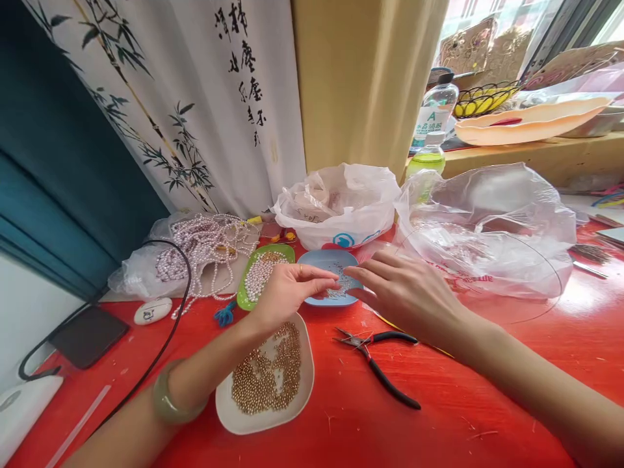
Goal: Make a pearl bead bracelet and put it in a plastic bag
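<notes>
My left hand (287,292) has thumb and forefinger pinched together above the blue tray (305,259); whatever lies between the fingertips is too small to make out. Just right of it, my right hand (397,286) hovers palm down with its fingers stretched and slightly apart. A thin wire (556,276) loops out to the right behind my right hand. Small clear or silvery beads (338,292) lie in the blue tray. Below my left hand is a white tray (238,422) of gold beads (266,383). Black-handled pliers (377,364) lie with jaws parted under my right hand.
A green tray (242,300) holds pearl-like beads, beside a heap of pink bead strands (209,240). Plastic bags (336,227) stand at the back. A black cable (188,279) curves over the left side, near a dark flat box (88,335). Bottles (433,117) stand by the window.
</notes>
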`<act>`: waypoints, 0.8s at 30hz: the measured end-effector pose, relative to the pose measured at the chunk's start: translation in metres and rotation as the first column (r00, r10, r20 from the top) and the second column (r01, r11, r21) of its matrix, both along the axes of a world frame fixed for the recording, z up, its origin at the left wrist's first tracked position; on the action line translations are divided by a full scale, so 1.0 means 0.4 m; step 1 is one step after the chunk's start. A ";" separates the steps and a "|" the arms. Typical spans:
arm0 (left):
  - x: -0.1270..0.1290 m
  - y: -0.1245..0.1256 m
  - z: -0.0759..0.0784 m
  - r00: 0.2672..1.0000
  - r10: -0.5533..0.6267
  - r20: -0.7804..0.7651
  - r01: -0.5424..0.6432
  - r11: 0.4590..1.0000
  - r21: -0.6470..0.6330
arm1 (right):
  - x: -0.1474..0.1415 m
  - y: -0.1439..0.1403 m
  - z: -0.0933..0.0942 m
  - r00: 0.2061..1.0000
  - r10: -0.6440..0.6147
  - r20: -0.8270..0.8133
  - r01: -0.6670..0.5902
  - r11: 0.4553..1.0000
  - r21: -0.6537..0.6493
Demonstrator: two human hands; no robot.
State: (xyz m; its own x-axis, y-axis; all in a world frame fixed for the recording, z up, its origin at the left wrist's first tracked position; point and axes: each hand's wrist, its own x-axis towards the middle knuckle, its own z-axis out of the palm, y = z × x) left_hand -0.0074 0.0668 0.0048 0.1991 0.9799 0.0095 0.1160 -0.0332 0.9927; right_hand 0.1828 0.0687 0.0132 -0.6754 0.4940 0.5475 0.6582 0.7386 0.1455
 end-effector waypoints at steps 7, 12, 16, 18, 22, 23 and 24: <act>-0.035 0.000 0.011 0.998 0.048 -0.031 -0.044 0.993 0.114 | -0.078 -0.002 -0.007 0.975 -0.024 -0.223 -0.034 0.966 -0.256; -0.091 -0.012 -0.001 0.973 0.043 -0.225 -0.015 0.992 0.124 | -0.095 -0.008 -0.032 0.968 0.002 -0.251 -0.105 0.911 -0.399; -0.121 -0.030 -0.020 0.936 0.062 -0.346 -0.009 0.988 0.151 | -0.110 -0.018 -0.050 0.988 -0.009 -0.152 -0.057 0.904 -0.423; -0.124 -0.038 -0.026 0.919 0.083 -0.386 -0.006 0.980 0.197 | -0.121 -0.022 -0.056 0.994 -0.029 -0.104 -0.014 0.920 -0.393; -0.116 -0.052 -0.030 0.906 0.079 -0.416 0.031 0.968 0.251 | -0.143 -0.029 -0.066 0.988 0.038 -0.150 -0.093 0.921 -0.379; -0.115 -0.055 -0.030 0.905 0.076 -0.419 0.036 0.966 0.255 | -0.146 -0.030 -0.068 0.984 0.044 -0.172 -0.112 0.907 -0.407; -0.117 -0.057 -0.029 0.902 0.079 -0.424 0.036 0.966 0.258 | -0.148 -0.032 -0.069 0.981 0.037 -0.190 -0.119 0.889 -0.443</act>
